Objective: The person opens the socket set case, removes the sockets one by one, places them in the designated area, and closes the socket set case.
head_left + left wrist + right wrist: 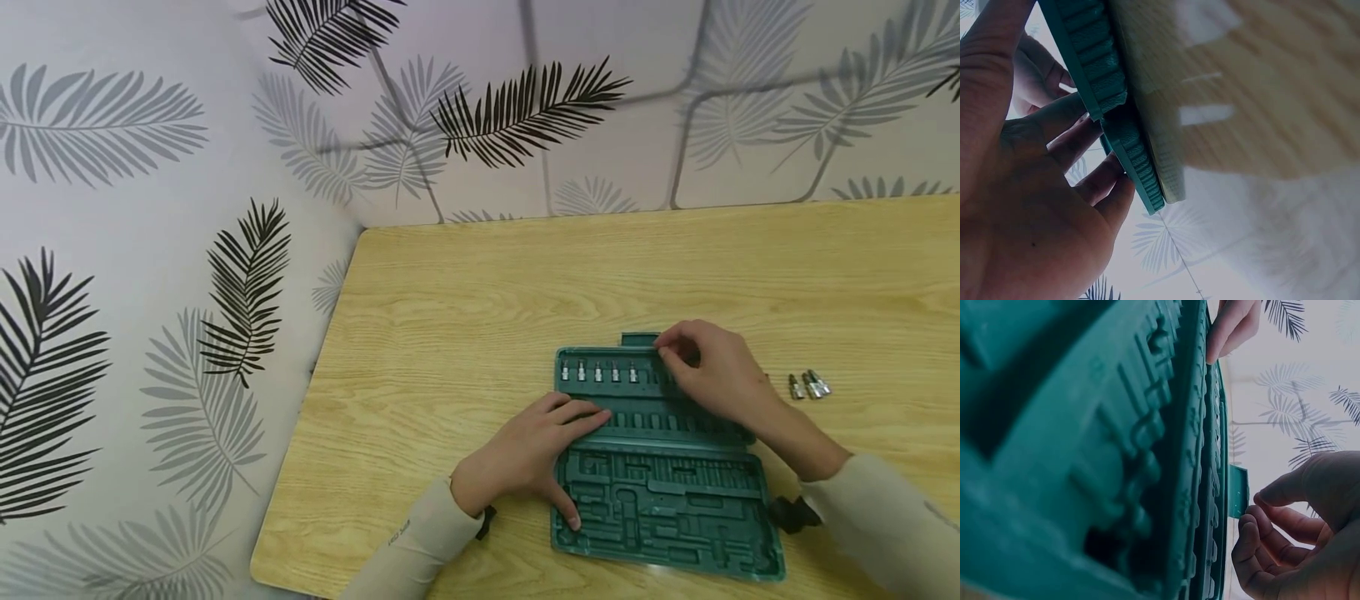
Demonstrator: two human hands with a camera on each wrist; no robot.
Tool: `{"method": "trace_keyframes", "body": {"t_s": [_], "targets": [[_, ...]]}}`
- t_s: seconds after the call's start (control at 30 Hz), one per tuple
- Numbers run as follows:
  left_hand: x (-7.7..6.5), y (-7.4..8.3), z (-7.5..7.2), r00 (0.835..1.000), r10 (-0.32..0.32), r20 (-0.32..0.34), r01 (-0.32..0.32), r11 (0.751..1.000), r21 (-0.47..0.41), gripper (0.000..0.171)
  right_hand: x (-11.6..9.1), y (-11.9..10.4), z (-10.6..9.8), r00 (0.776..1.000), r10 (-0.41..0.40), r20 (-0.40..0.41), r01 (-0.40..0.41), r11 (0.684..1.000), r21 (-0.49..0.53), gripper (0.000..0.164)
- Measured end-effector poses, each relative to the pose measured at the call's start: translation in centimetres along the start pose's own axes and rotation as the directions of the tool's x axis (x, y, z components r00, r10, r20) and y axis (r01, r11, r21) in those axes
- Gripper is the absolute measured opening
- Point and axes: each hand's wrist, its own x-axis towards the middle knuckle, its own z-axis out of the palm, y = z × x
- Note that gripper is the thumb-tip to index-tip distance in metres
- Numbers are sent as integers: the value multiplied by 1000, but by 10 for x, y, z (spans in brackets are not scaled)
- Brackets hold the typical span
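Observation:
A green plastic tool case (667, 504) lies unfolded on the table, with moulded recesses in both halves. Several short silver bit sockets (597, 372) stand in a row at the upper left of its far half. My left hand (528, 450) rests on the case's left side, fingers spread over the far half and thumb on the near half. At the far edge, my right hand (708, 367) brings thumb and forefinger together by the small latch flap (1239, 490). I cannot tell whether those fingertips hold a small piece.
Several loose bit sockets (810, 385) lie on the wooden table (450, 333) to the right of the case. A wall with a leaf pattern (517, 108) borders the table behind and on the left.

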Motion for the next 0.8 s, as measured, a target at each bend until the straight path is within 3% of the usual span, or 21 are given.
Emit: {"method": "trace_keyframes", "body": {"t_s": [0.47,0.8], "targets": [[0,-2,1,1000,11,-14,-11,1000,-24,140,8,-8,8,996,-31,86,33,999,-20,14],[0,-2,0,1000,11,-4,-11,1000,-27,139,15,-15,8,977,-19,212,28,999,-42,19]]}}
